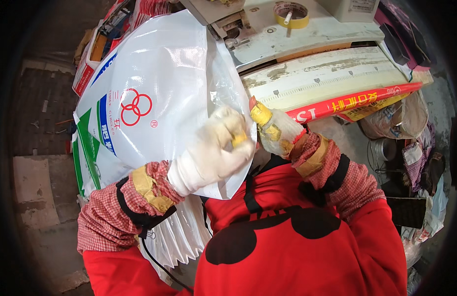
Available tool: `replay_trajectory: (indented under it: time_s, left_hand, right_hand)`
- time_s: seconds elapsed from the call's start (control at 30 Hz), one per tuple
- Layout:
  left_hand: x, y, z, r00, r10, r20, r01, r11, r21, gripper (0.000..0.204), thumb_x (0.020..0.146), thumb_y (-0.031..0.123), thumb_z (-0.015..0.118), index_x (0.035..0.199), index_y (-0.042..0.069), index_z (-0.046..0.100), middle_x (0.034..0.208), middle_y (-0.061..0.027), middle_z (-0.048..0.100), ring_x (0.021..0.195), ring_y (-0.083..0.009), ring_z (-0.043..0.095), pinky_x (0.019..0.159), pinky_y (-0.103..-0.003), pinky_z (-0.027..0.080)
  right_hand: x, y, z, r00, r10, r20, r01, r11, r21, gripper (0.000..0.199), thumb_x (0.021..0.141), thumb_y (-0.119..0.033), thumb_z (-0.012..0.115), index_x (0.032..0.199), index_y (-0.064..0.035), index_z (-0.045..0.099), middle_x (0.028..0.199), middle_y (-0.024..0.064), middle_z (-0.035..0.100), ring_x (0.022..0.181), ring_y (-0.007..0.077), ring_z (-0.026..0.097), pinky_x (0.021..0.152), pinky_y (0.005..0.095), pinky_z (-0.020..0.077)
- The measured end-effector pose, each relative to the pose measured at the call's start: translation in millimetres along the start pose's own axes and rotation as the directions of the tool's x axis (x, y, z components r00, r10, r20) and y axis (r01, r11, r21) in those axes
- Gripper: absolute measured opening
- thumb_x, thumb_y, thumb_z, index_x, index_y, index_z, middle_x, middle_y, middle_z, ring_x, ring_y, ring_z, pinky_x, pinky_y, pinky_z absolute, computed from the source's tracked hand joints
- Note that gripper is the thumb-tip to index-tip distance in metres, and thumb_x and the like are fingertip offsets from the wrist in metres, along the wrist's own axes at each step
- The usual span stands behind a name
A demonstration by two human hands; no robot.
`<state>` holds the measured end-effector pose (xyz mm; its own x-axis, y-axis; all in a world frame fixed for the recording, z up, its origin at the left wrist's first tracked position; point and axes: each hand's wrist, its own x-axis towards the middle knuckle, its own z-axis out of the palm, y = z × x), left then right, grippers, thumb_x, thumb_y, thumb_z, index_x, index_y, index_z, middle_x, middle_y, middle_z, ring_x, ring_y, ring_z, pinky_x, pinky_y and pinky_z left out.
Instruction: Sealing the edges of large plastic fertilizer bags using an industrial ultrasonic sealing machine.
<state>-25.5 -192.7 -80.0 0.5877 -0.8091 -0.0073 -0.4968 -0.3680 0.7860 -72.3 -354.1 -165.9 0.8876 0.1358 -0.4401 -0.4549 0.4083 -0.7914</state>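
Observation:
A large white woven plastic sack (174, 64), with red rings and blue and green print, stretches from the sewing machine toward my chest. My left hand (213, 148), in a white knit glove slightly smeared by motion, is closed over the sack's near edge. Yellow tape wraps one of its fingers. My right hand (279, 129) is at the same edge, on its right side. Its glove is worn, with yellow tape round a finger that points up along the sack. The other right fingers are partly hidden, but they appear to pinch the edge.
Beyond the sack stands a pale machine bed (312, 42) with a ruled scale, carrying a yellow tape roll (293, 17). A red printed strip (357, 101) runs along its front. Pleated white sacks (176, 234) hang below my left arm. Plastic bags (401, 116) and cloths crowd the right.

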Motion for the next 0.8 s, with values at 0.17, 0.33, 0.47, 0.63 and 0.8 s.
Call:
replay_trajectory:
  time_s: [0.17, 0.33, 0.47, 0.63, 0.8]
  left_hand:
    - [8.3, -5.8, -1.6, 0.837, 0.385, 0.388, -0.501, 0.825, 0.263, 0.005, 0.068, 0.003, 0.059, 0.071, 0.004, 0.055, 0.079, -0.0081, 0.049, 0.081, -0.0261, 0.051, 0.081, -0.042, 0.043]
    - [19.8, 6.6, -15.4, 0.669, 0.415, 0.617, -0.612, 0.779, 0.139, 0.011, 0.073, 0.017, 0.061, 0.076, 0.007, 0.057, 0.083, -0.0106, 0.051, 0.086, -0.0307, 0.052, 0.079, -0.041, 0.045]
    - [15.7, 26.9, -37.5, 0.680, 0.142, 0.719, -0.338, 0.931, 0.135, 0.017, 0.077, 0.022, 0.065, 0.078, 0.007, 0.057, 0.078, -0.0094, 0.055, 0.075, -0.0308, 0.058, 0.070, -0.041, 0.048]
    - [41.2, 37.1, -48.1, 0.714, -0.149, 0.684, -0.429, 0.680, 0.595, 0.027, 0.080, 0.038, 0.064, 0.084, 0.011, 0.059, 0.066, -0.0114, 0.058, 0.061, -0.0330, 0.061, 0.056, -0.042, 0.050]
    - [103.5, 15.5, -55.7, 0.786, -0.104, 0.609, -0.539, 0.368, 0.758, 0.018, 0.072, 0.025, 0.063, 0.078, 0.008, 0.066, 0.070, -0.0096, 0.063, 0.078, -0.0301, 0.064, 0.073, -0.043, 0.049]
  right_hand:
    - [6.3, 1.8, -4.1, 0.983, -0.021, 0.185, -0.007, 0.989, 0.146, 0.047, 0.090, -0.053, 0.056, 0.092, -0.0058, 0.060, 0.070, 0.0042, 0.058, 0.054, 0.0128, 0.055, 0.045, 0.0262, 0.0426]
    - [17.2, 9.0, -13.3, 0.932, 0.053, 0.358, -0.177, 0.930, 0.322, 0.026, 0.092, -0.028, 0.057, 0.102, -0.0047, 0.061, 0.074, 0.0029, 0.059, 0.054, 0.0130, 0.055, 0.046, 0.0270, 0.0436]
    - [18.7, 9.8, -14.1, 0.995, 0.089, 0.042, -0.087, 0.995, -0.055, 0.023, 0.089, -0.024, 0.059, 0.097, -0.0020, 0.060, 0.068, 0.0077, 0.055, 0.048, 0.0196, 0.053, 0.040, 0.0344, 0.0435]
    - [52.8, -25.6, -14.6, 0.980, 0.200, 0.006, -0.199, 0.979, -0.037, 0.022, 0.090, -0.022, 0.055, 0.095, -0.0003, 0.059, 0.061, 0.0113, 0.052, 0.045, 0.0217, 0.050, 0.038, 0.0377, 0.0413]
    - [101.2, -59.9, -19.4, 0.922, -0.168, 0.349, 0.343, 0.774, -0.532, 0.016, 0.092, -0.023, 0.047, 0.084, -0.0115, 0.056, 0.056, -0.0012, 0.048, 0.037, 0.0120, 0.036, 0.036, 0.0301, 0.0360]
